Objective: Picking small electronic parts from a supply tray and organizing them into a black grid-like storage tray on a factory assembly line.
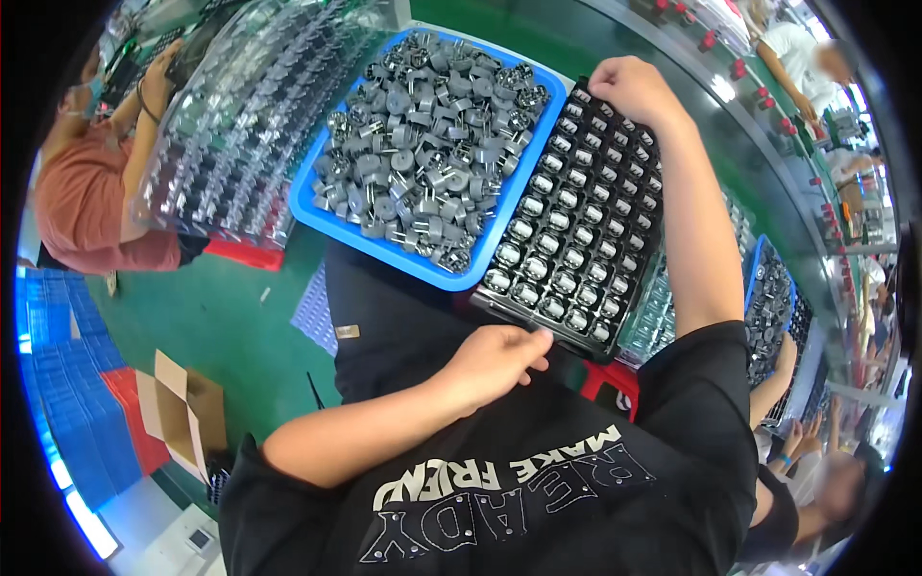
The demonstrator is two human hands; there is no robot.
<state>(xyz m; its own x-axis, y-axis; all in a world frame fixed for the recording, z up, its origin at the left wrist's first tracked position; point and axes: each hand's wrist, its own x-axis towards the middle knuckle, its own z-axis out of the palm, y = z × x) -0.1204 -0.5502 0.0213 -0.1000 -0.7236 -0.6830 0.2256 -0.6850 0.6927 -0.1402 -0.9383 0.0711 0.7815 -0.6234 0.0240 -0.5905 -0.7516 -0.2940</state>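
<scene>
A black plastic tray, with rows of pockets filled with small shiny metal-topped parts, lies slanted before me. My right hand reaches over to its far left corner, fingers curled onto the rim. At the near edge, my left hand is closed, its thumb and forefinger pinching the rim; the other fingers are folded beneath. Just left of the tray, a blue bin is heaped with grey round parts that have metal prongs. The bin's right side meets the tray's left edge.
Clear plastic trays are stacked at the left, beside a person in a reddish top. To the right are more clear trays and another blue bin. An open cardboard box stands on the green floor.
</scene>
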